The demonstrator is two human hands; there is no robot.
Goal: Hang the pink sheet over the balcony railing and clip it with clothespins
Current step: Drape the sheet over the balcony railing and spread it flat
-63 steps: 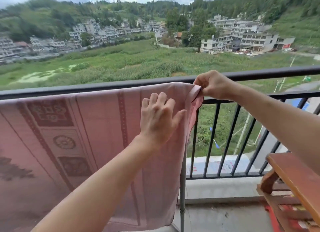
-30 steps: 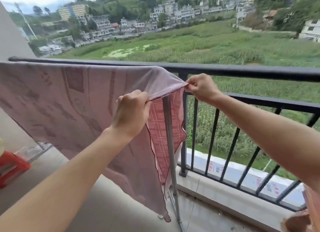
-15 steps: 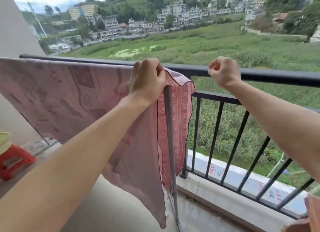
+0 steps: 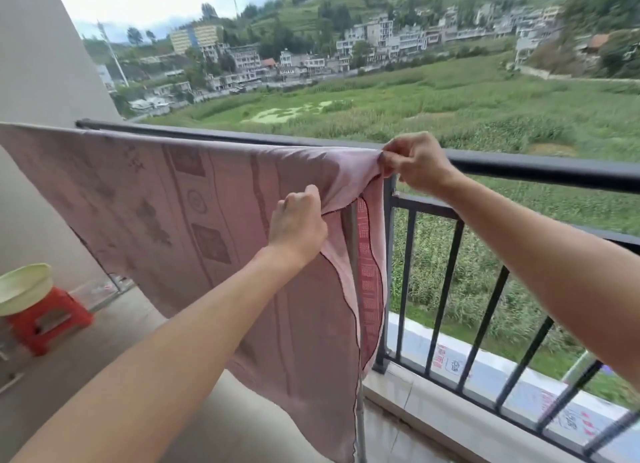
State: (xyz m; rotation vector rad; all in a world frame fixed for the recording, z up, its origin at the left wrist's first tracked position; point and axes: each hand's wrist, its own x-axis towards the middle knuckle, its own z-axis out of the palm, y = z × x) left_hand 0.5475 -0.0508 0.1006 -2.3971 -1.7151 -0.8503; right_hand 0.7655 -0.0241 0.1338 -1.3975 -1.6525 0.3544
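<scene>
Okay, I have both hands on the pink patterned cloth sheet [image 4: 180,213]. My right hand [image 4: 412,161] pinches its top right corner between thumb and fingers, right up against the top bar of the black metal balcony railing [image 4: 540,172]. My left hand [image 4: 298,223], lower and nearer me, has its fingers curled round a bunched fold of the sheet's side edge. The sheet hangs spread out leftward along the railing, with its top edge running beside the top bar. I cannot tell whether it lies on that bar or on something just in front of it. A thin grey metal pole [image 4: 353,248] stands upright under the sheet's right end, between the front layer and the redder patterned layer behind. The sheet's lower edge hangs slanted above the grey concrete balcony floor [image 4: 86,352]. Far left on that floor, a red plastic stool [image 4: 45,320] carries a pale green round basin [image 4: 20,282].
</scene>
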